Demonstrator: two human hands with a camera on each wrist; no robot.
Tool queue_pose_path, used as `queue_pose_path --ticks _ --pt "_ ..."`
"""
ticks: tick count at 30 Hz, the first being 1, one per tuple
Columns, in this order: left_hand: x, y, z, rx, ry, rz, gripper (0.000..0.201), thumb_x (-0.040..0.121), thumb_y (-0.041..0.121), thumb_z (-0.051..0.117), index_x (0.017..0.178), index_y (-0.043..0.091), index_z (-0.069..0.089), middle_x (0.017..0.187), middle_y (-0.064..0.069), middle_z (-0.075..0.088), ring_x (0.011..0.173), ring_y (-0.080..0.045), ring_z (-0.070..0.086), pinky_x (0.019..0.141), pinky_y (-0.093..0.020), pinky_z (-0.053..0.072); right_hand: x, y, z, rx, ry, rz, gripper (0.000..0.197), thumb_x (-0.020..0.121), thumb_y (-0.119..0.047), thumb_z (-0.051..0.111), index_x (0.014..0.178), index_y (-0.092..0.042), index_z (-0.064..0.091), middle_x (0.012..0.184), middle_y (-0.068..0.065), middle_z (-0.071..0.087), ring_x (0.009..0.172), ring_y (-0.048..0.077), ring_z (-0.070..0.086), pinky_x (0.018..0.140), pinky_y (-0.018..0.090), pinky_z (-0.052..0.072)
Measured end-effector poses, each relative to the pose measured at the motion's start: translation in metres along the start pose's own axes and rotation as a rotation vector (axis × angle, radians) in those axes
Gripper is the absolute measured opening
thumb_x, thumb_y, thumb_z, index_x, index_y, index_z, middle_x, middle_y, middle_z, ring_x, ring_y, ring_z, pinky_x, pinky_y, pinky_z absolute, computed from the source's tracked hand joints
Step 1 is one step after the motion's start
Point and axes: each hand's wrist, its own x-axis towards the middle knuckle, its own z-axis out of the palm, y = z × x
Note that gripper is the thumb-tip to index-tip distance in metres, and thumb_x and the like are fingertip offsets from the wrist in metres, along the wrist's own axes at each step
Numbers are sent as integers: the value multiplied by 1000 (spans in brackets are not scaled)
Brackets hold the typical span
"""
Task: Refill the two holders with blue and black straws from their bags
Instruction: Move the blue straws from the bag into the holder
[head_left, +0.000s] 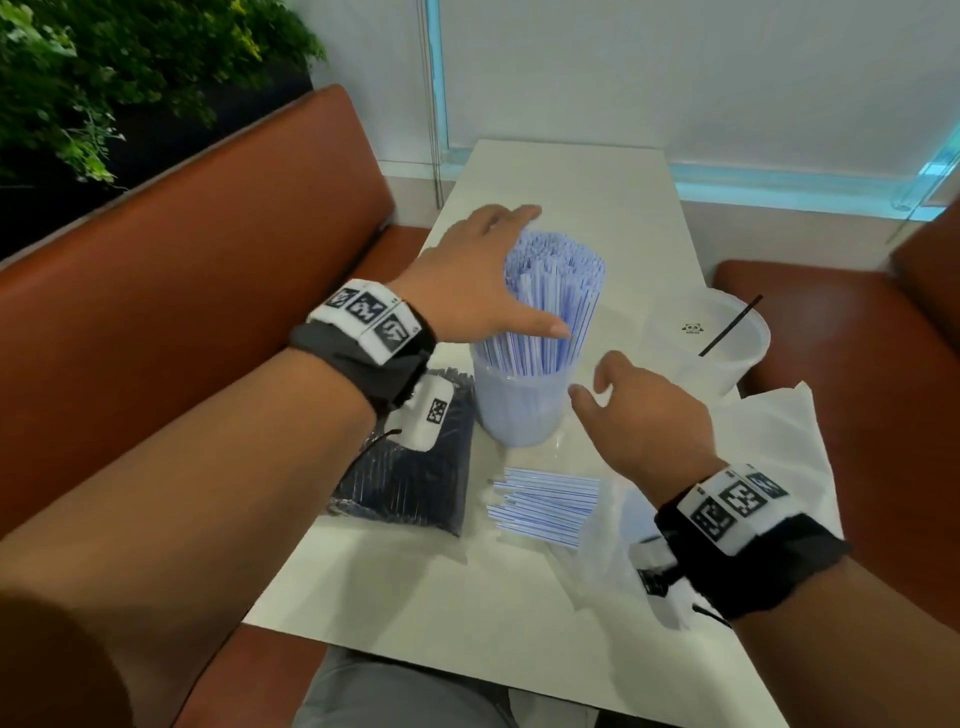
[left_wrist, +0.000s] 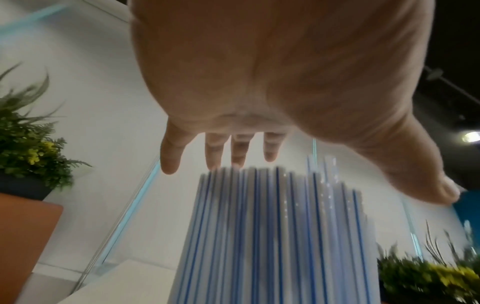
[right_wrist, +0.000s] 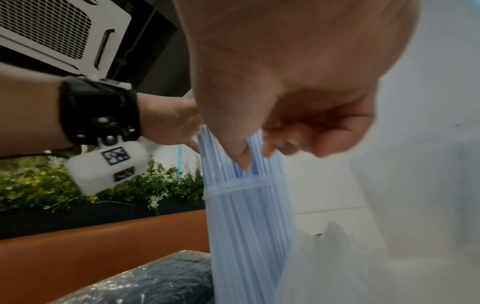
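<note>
A clear holder stands mid-table, packed with upright blue-striped straws. My left hand is spread open around their tops, fingers straight behind the bundle and the thumb lying across its front. The left wrist view shows the left hand hovering over the blue-striped straws. My right hand hangs open just right of the holder and holds nothing; seen from the right wrist, the right hand has loosely curled fingers beside the holder's rim. A second holder at the right contains one black straw.
The bag of black straws lies left of the filled holder, under my left wrist. Several loose blue straws lie on the white table by a clear bag. White wrapping lies at the right. Orange benches flank the table.
</note>
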Motion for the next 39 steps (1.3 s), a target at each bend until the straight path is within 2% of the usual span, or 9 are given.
queue_pose_path --ticks 3,6,9,12,14,17,24,31,39 --pt "-31 2 1 -142 259 49 107 60 79 72 148 30 37 146 3 37 137 -17 38 116 -38 33 -2 15 3 -231 -267 186 58 84 -77 42 103 -23 39 87 -4 55 77 24 59 58 33 33" --pt "-67 15 28 -251 642 243 44 84 51 71 112 20 58 107 9 51 99 -10 52 89 -17 40 -2 20 12 -308 -403 216 58 81 -74 53 90 -18 42 74 -7 53 61 16 49 51 30 27" --pt "-91 25 79 -175 327 182 22 92 48 57 94 27 57 88 11 56 81 -12 54 71 -27 46 -4 21 23 -323 -482 170 24 92 -38 56 78 -20 50 70 -5 52 60 16 49 49 26 25" --pt "-99 18 136 41 -213 87 31 95 48 57 116 27 63 113 6 58 106 -18 57 82 -32 47 -3 18 27 -261 -458 204 21 91 -19 51 70 -20 45 70 -4 49 66 22 51 52 26 27" --pt "-96 14 164 52 -354 118 44 94 42 60 133 21 58 128 0 53 118 -22 50 92 -38 48 -2 15 27 -233 -435 221 21 91 -17 51 70 -20 45 68 -4 48 64 21 50 52 27 28" --pt "-86 21 192 67 -438 168 59 88 34 65 140 12 49 135 -7 49 123 -28 47 98 -39 46 -2 18 23 -190 -416 228 20 91 -14 50 72 -19 47 69 -3 49 57 14 45 49 26 27" --pt "-69 30 215 234 -432 234 37 89 17 59 123 9 49 117 -12 53 101 -34 53 72 -35 31 -2 23 17 -146 -475 210 23 94 -11 46 72 -17 45 74 -2 49 78 24 56 69 31 42" --pt "-58 31 212 250 -420 244 26 102 29 48 117 11 59 114 -9 58 102 -31 59 79 -39 48 -5 26 15 -108 -471 259 18 92 -12 49 75 -18 49 76 -2 54 64 14 48 66 30 40" --pt "-60 17 180 491 -347 251 21 98 12 51 119 13 50 103 -5 63 87 -30 66 66 -37 41 -2 28 12 -61 -450 258 15 91 -30 48 79 -21 47 79 -6 51 79 23 56 68 33 39"
